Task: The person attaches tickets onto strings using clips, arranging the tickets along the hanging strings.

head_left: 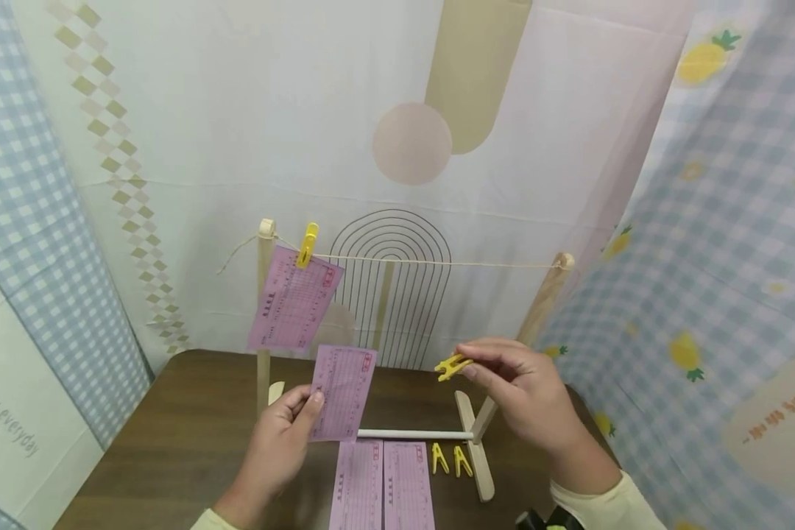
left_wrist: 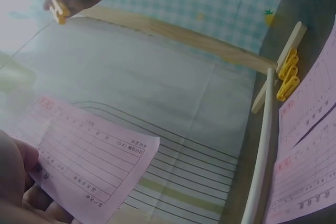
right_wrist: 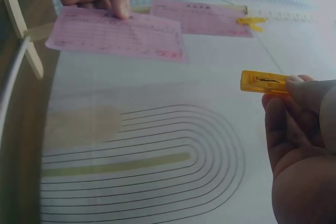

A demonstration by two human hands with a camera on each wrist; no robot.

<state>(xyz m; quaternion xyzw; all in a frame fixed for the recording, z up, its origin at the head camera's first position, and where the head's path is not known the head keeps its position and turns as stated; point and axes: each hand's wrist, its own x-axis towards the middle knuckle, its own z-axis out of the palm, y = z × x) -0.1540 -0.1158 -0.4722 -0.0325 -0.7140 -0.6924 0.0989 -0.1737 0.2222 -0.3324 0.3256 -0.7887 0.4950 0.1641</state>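
Observation:
My left hand [head_left: 283, 434] pinches a pink printed slip [head_left: 341, 394] by its left edge, thumb on the front, below the string [head_left: 424, 261]. Between thumb and fingertips, my right hand [head_left: 526, 386] grips a yellow clothespin [head_left: 452, 366], its jaws pointing left toward the slip. Another pink slip [head_left: 294, 302] hangs tilted from the string near the left post, held by a yellow clothespin [head_left: 308, 245]. In the right wrist view the gripped clothespin [right_wrist: 263, 81] appears close up, apart from the left hand's slip [right_wrist: 118, 34].
Two more pink slips [head_left: 358, 486] lie side by side on the brown table [head_left: 165, 434]. Two yellow clothespins [head_left: 462, 461] lie right of them, by the rack's wooden foot [head_left: 482, 471]. A white rod [head_left: 414, 434] runs low between the posts. Patterned cloth [head_left: 238, 88] hangs behind.

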